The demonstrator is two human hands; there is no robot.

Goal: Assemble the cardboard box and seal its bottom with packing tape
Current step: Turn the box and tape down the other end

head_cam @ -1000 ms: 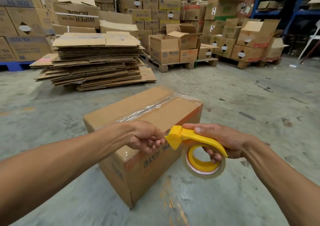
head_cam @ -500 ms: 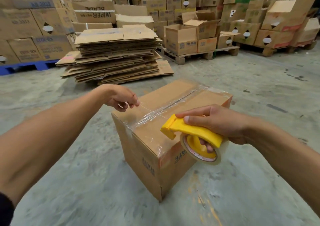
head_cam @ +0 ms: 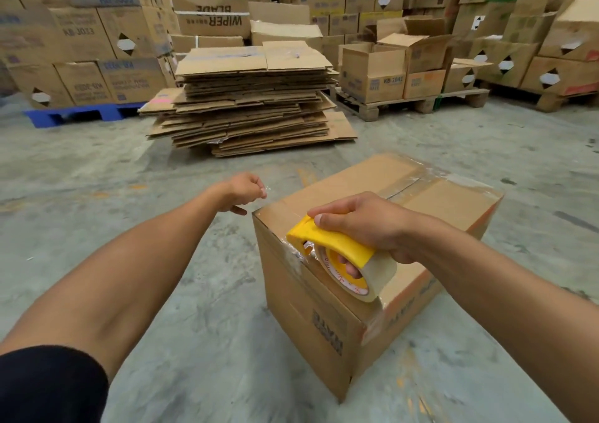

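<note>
The cardboard box [head_cam: 372, 260] sits on the concrete floor [head_cam: 162, 293], its taped face up, clear tape already along the centre seam. The right hand [head_cam: 366, 225] has its grip wrapped around the yellow tape dispenser [head_cam: 327, 241], fingers through the roll's core, its nose pressed at the box's near top edge. The left hand [head_cam: 243, 192] hovers just beside the box's left corner, fingers pinched on what looks like a scrap of clear tape. To finish this strip well, tilt the dispenser so its blade bites the tape against the edge, tear with a quick twist, then rub the loose end down the side so it does not lift
</note>
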